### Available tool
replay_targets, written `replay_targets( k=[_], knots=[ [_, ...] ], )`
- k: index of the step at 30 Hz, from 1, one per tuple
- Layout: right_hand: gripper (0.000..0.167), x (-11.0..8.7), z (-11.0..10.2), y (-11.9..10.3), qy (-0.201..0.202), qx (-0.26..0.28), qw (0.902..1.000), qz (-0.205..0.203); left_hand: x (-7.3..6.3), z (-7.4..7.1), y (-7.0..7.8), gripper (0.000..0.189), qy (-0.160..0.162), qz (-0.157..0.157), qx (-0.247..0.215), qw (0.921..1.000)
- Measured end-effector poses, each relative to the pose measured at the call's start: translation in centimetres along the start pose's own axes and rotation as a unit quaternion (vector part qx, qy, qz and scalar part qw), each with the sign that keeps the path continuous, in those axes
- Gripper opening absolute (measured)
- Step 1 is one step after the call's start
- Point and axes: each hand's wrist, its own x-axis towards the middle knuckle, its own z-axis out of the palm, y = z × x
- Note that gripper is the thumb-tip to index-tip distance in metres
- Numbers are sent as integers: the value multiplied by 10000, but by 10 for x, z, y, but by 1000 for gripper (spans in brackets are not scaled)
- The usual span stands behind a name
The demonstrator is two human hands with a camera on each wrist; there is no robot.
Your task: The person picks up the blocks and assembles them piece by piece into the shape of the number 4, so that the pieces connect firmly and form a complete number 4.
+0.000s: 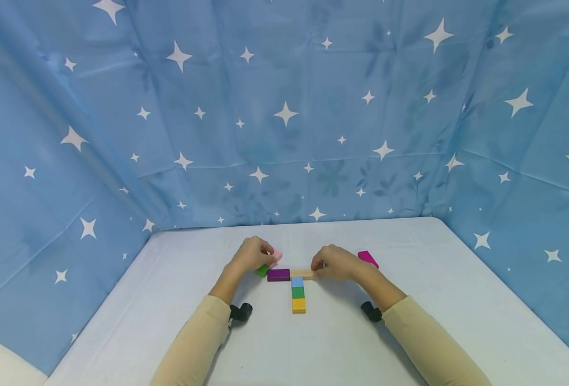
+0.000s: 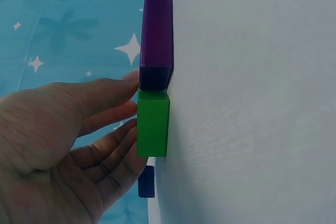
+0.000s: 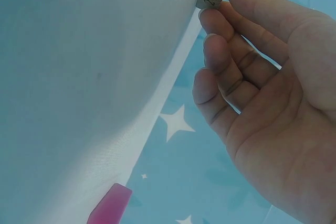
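Observation:
My left hand [image 1: 253,254] is at a green block [image 1: 262,270] and a pink block [image 1: 276,257]. In the left wrist view its fingertips [image 2: 128,109] meet the green block's edge and are partly hidden behind it, so their grip is unclear. Beside the green block lies a purple block [image 1: 278,275], end to end with a plain wooden block [image 1: 302,274]. My right hand [image 1: 336,262] pinches the wooden block's right end between thumb and fingers; that end, marked 24, shows in the right wrist view. Light blue [image 1: 297,282], green [image 1: 298,292] and yellow [image 1: 299,305] blocks line up below.
A magenta block [image 1: 368,259] lies right of and behind the right hand. Another dark block [image 2: 146,181] shows past the left fingers in the left wrist view. A white-covered table [image 1: 323,348] bears everything, with a blue star-patterned curtain [image 1: 284,145] around it.

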Motion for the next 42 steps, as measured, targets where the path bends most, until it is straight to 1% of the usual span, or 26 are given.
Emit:
replay_targets(
  k=[4, 7, 10, 13, 17, 19, 23, 26, 29, 34, 42],
  knots=[
    [9, 0, 0, 1, -5, 32, 10000, 37, 0, -2, -1, 27, 74, -3, 4, 10000],
    [9, 0, 1, 1, -10, 25, 10000, 49, 2, -3, -4, 30, 269, 23, -22, 9996],
    [8, 0, 0, 0, -18, 27, 10000, 51, 3, -6, -10, 32, 552, 127, -77, 9984],
    [8, 0, 0, 0, -22, 28, 10000, 63, 5, -10, -19, 32, 832, 195, -247, 9960],
    [9, 0, 1, 1, -22, 16, 9999, 120, 6, -15, -30, 33, 1027, 110, -504, 9934],
    [9, 0, 2, 1, -24, 36, 9999, 152, 6, -17, -36, 34, 1035, 49, -559, 9930],
    [8, 2, 2, 1, -38, 74, 9998, 156, 6, -18, -46, 34, 896, -3, -572, 9943],
    [8, 1, 1, 0, -36, 94, 9998, 170, 6, -17, -50, 35, 760, 1, -518, 9958],
    [9, 1, 1, 1, -29, 102, 9997, 207, 6, -16, -53, 32, 699, -47, -464, 9965],
    [9, 0, 2, 1, -29, 61, 9998, 189, 6, -15, -54, 28, 746, -139, -446, 9961],
    [9, -1, 2, 0, -16, 18, 9999, 131, 4, -15, -53, 24, 923, -157, -341, 9950]
  ],
)
